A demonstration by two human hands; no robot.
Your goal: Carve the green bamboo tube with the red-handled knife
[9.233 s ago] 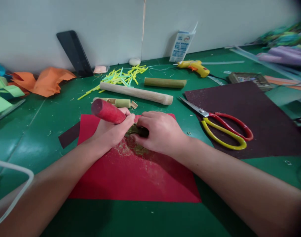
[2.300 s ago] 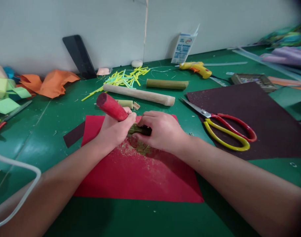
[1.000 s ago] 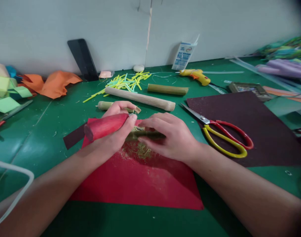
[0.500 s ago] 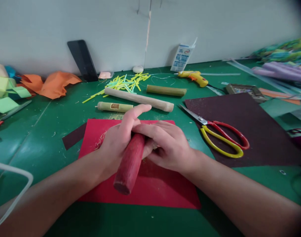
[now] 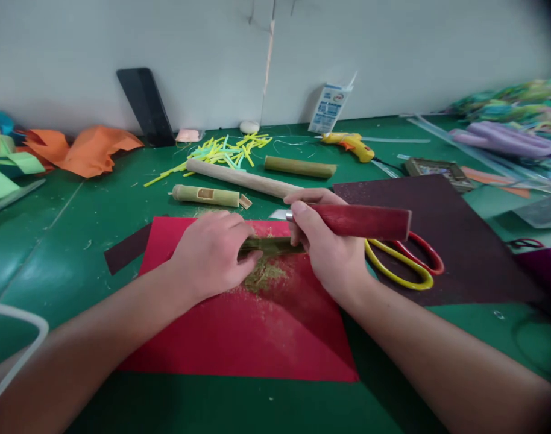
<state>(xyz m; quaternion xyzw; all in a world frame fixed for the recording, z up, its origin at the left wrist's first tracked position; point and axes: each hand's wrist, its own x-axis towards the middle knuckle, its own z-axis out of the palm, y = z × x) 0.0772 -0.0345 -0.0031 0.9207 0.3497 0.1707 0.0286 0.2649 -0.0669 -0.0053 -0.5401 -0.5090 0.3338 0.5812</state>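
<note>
My left hand point(image 5: 216, 253) is closed round the left end of a green bamboo piece point(image 5: 273, 245), which lies sideways over the red sheet point(image 5: 239, 337). In my right hand point(image 5: 330, 247) is a knife point(image 5: 368, 222) with a thick red wooden handle pointing right. Its short metal blade shows past my fingers, pointing left above the bamboo. The right fingertips are at the bamboo's right end; whether they press on it I cannot tell. Greenish shavings point(image 5: 266, 274) lie on the sheet below. Behind my left hand lies a bamboo tube with a square-cut window point(image 5: 206, 194).
A pale wooden stick point(image 5: 234, 175), another bamboo tube point(image 5: 300, 167) and yellow-green strips point(image 5: 221, 150) lie behind. Scissors point(image 5: 406, 280) rest on dark paper point(image 5: 474, 259) at right. Further back are a yellow glue gun point(image 5: 350, 144), a drink carton point(image 5: 330, 108) and a leaning phone point(image 5: 146, 108).
My hands have moved apart. The knife handle swung from pointing toward me to pointing right, and its blade, the bamboo piece and the shavings now show.
</note>
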